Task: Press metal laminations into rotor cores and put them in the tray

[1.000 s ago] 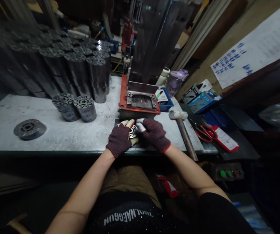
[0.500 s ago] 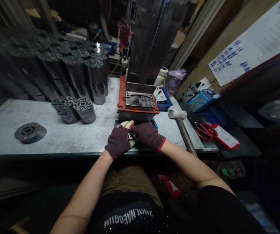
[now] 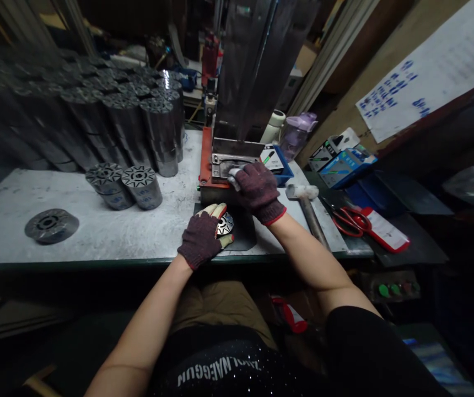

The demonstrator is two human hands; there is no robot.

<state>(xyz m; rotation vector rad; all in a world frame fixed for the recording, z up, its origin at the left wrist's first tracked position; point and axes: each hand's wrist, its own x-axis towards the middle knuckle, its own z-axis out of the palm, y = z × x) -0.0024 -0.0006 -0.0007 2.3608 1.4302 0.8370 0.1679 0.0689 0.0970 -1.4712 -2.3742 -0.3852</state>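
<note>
We grasp slotted core (image 3: 226, 224) with left hand (image 3: 202, 237); right hand (image 3: 258, 188) curls over orange machine (image 3: 206, 151), its grip we can't tell.

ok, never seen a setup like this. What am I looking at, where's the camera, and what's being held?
No robot here: it's manual work, filmed by one camera worn on the head, looking forward and down. The gloved left hand curls around a slotted round metal part on a dark mat. The gloved right hand is at the metal plate of an orange-topped machine; whether it holds anything is hidden. On the bench, to the left, are a low disc, two short cylinders and rows of taller stacks. A mallet lies to the right.
</note>
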